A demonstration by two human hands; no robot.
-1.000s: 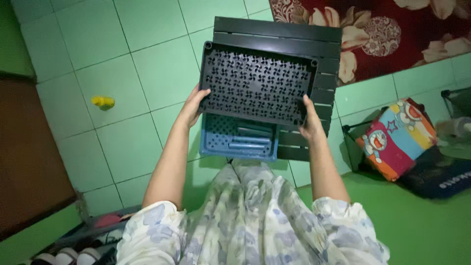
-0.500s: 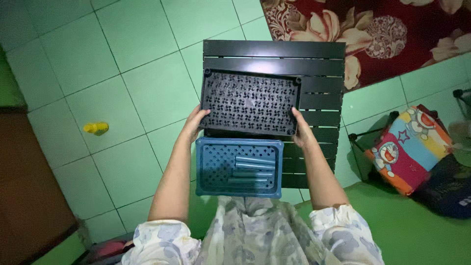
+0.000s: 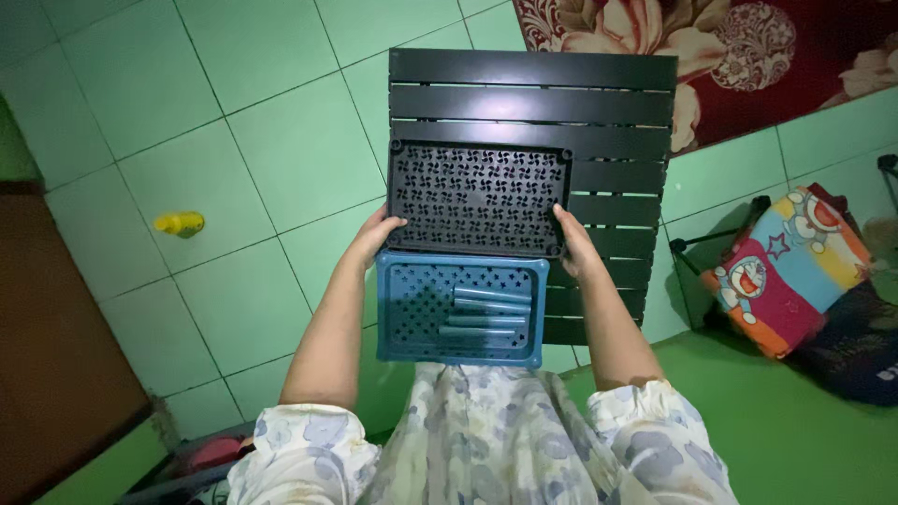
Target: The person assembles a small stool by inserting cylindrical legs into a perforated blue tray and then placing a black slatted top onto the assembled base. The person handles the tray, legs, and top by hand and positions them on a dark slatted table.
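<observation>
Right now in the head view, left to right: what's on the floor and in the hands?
Yellow toy → left hand → black perforated tray → right hand → colourful cartoon bag.

Well left of your fingers, a small yellow toy (image 3: 180,223) lies on the green tiled floor (image 3: 234,140). Beyond your fingers and to the right, a dark red floral rug (image 3: 748,56) covers the floor. Well right of your fingers, a colourful cartoon-print bag (image 3: 786,271) rests near a dark bag (image 3: 856,351). Far left stands a brown wooden panel (image 3: 56,355).
</observation>
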